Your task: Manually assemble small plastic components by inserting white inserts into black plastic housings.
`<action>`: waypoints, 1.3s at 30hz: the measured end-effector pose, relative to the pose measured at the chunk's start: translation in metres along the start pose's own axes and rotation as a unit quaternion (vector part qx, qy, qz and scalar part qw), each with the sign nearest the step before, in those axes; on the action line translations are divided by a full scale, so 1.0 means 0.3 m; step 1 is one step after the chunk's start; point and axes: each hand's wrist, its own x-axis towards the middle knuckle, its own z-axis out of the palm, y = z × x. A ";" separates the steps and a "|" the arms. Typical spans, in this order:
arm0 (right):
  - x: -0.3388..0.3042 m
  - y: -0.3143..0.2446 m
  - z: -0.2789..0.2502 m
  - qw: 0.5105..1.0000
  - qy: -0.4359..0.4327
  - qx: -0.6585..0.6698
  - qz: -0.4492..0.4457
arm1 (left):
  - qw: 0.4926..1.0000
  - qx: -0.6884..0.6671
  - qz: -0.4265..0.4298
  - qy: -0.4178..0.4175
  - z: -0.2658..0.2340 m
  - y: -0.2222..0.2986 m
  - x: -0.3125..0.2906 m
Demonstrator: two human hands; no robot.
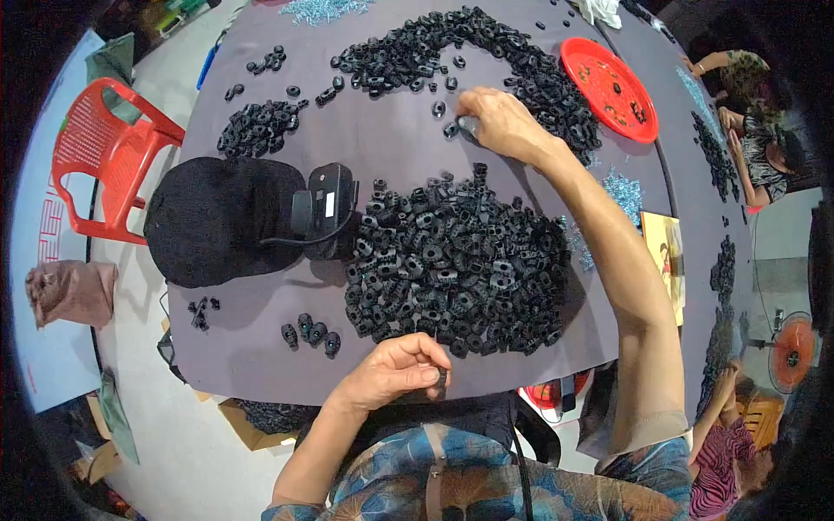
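My left hand (398, 375) is at the table's near edge, thumb and fingers pinched on a small black plastic piece (441, 379). Just behind it spreads a large heap of black plastic pieces (460, 260), hollow and with round holes, like cord-lock parts. Across this heap my right hand (504, 126) reaches out, its fingers drawn together and pointing down at the cloth. Something greyish shows at its fingertips; what they hold cannot be made out. Right beside them lies a loose black piece (450, 130). Beyond the hand curves a second heap of black pieces (417, 48).
A black cap (221, 221) with a box-shaped device (332, 204) lies left of the heap. Several finished-looking pieces (311, 332) sit nearer me. Small bluish springs (621, 195), a red tray (638, 82) and a yellow booklet (665, 260) are rightward. Other people sit at the right; a red chair (113, 165) stands left.
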 end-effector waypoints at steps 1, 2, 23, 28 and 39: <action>-0.011 -0.017 -0.029 1.000 -0.001 -0.001 0.000 | 1.000 -0.009 0.000 0.004 0.000 -0.002 0.002; -0.021 -0.055 -0.072 0.995 -0.075 0.058 0.017 | 1.000 -0.017 0.002 0.014 0.000 -0.004 -0.003; 0.220 -0.033 0.115 0.992 0.073 -0.078 0.069 | 1.000 -0.004 -0.019 0.004 -0.009 -0.004 -0.008; 0.222 -0.032 0.036 0.990 0.005 -0.013 0.139 | 1.000 -0.016 -0.022 -0.005 -0.013 -0.001 -0.011; 0.288 0.060 0.057 0.973 -0.005 -0.039 0.226 | 0.999 -0.021 -0.045 0.006 -0.011 0.006 -0.013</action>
